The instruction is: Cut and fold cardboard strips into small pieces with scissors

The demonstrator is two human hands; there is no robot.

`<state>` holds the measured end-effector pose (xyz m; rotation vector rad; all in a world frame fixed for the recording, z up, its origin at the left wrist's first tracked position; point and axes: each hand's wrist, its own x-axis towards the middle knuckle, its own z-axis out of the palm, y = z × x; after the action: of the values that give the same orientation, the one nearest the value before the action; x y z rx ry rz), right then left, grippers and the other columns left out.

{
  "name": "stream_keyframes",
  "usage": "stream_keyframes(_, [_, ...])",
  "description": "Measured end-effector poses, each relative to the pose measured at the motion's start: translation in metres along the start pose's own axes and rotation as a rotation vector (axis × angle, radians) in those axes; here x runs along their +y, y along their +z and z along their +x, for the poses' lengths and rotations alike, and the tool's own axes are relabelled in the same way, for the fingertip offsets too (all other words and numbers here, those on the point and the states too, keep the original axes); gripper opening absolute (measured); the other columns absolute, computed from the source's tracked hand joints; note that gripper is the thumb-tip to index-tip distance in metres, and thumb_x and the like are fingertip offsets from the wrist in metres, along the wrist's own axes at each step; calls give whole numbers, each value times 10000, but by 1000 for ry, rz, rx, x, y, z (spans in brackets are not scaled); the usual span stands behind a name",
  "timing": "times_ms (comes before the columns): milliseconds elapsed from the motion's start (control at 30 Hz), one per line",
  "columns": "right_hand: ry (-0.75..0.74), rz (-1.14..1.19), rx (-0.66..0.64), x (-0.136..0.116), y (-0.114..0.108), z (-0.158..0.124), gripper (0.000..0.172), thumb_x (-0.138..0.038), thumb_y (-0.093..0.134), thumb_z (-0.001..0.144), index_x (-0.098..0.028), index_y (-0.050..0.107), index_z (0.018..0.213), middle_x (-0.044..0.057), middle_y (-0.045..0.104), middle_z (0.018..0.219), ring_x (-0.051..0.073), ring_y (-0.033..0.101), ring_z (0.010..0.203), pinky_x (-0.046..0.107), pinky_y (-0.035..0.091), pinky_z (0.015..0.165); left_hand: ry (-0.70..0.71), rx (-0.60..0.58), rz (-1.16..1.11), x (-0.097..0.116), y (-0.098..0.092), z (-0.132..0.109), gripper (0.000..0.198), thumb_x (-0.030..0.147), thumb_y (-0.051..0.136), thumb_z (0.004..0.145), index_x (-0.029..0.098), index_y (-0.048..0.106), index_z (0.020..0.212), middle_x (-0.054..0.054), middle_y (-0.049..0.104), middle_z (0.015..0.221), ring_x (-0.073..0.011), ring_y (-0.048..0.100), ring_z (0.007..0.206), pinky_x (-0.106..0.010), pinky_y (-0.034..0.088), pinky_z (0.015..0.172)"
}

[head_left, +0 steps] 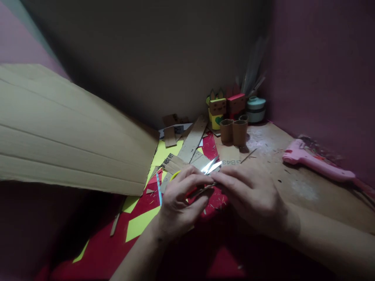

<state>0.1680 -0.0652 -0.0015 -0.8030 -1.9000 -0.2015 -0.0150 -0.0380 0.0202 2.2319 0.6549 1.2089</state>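
In the head view, my left hand [183, 201] and my right hand [252, 195] meet near the centre with their fingertips close together. Between the fingers is a thin, dark strip [202, 191], probably cardboard, pinched by both hands. Scissors with bright blades [211, 167] and a yellow handle [175, 175] show just behind the fingers, their blades apart; whether a hand touches them is hidden. Cardboard scraps [191, 140] and yellow paper [143, 224] lie behind and to the left of my hands, on red material [209, 146].
A large cardboard sheet [73, 136] juts in from the left. Cardboard tubes [239, 132], decorated box figures [217, 113] and a teal pot [256, 110] stand at the back. A pink glue gun [319, 160] lies on the right.
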Motion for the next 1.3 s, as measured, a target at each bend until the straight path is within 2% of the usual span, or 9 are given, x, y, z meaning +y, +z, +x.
stream_keyframes(133, [486, 357, 158, 0, -5, 10, 118, -142, 561, 853, -189, 648, 917, 35, 650, 784, 153, 614, 714, 282, 500, 636, -165, 189, -78, -9, -4, 2, 382, 117, 698, 732, 255, 619, 1080, -45, 556, 1033, -169, 520, 958, -293, 439, 848])
stream_keyframes(233, [853, 774, 176, -1, -9, 19, 76, -253, 589, 852, -194, 634, 869, -15, 600, 610, 123, 564, 511, 247, 464, 469, -421, 211, -203, -15, -3, 4, 345, 221, 725, 734, 262, 637, 1065, -29, 568, 976, -114, 513, 775, -242, 461, 711])
stream_keyframes(300, [960, 983, 132, -1, -9, 21, 122, -305, 589, 854, -191, 625, 878, -14, 609, 579, 125, 565, 472, 239, 447, 432, -556, 177, -377, -14, 0, 5, 310, 270, 711, 751, 252, 646, 1053, -21, 585, 901, -87, 496, 660, -212, 448, 590])
stream_keyframes(533, [1077, 1165, -103, 2, -6, 15, 210, -320, 519, 889, -145, 595, 978, 34, 644, 544, 123, 558, 423, 242, 445, 453, -750, 211, -646, 7, 10, 8, 138, 272, 704, 754, 177, 699, 854, -23, 634, 782, -87, 566, 645, -181, 486, 577])
stream_keyframes(667, [1157, 1203, -24, 2, -4, 16, 344, -242, 603, 813, -202, 489, 1135, -14, 642, 607, 96, 492, 357, 207, 372, 356, -809, 231, -692, 9, 9, 8, 134, 256, 707, 754, 159, 695, 845, -17, 640, 702, -78, 581, 626, -141, 470, 554])
stream_keyframes(867, [1276, 1204, 13, 3, -1, 18, 273, -242, 710, 703, -194, 524, 897, -40, 595, 642, 59, 476, 398, 177, 375, 366, -871, 197, -656, 5, 10, 6, 163, 285, 701, 757, 143, 667, 830, -11, 614, 673, -79, 558, 576, -184, 486, 562])
stream_keyframes(933, [1297, 1223, -9, 4, 1, 17, 243, -252, 715, 695, -181, 530, 835, -45, 562, 585, 65, 479, 401, 179, 379, 366, -853, 218, -658, 3, 12, 6, 157, 269, 701, 754, 146, 650, 838, -20, 628, 718, -93, 580, 621, -190, 487, 575])
stream_keyframes(1100, [1318, 1209, -35, 8, 5, 12, 185, -208, 685, 705, -171, 525, 790, -69, 491, 500, 51, 442, 373, 159, 340, 350, -619, 404, -542, 1, 19, 6, 301, 152, 734, 704, 227, 571, 946, 23, 621, 805, -95, 584, 749, -193, 484, 676])
stream_keyframes(1300, [1261, 1223, -3, 9, 9, 7, 332, -113, 666, 676, -203, 480, 936, -59, 579, 646, 50, 458, 381, 171, 354, 359, -557, 402, -481, -6, 20, 3, 201, 153, 718, 717, 205, 621, 885, 18, 625, 784, -83, 569, 728, -179, 473, 672])
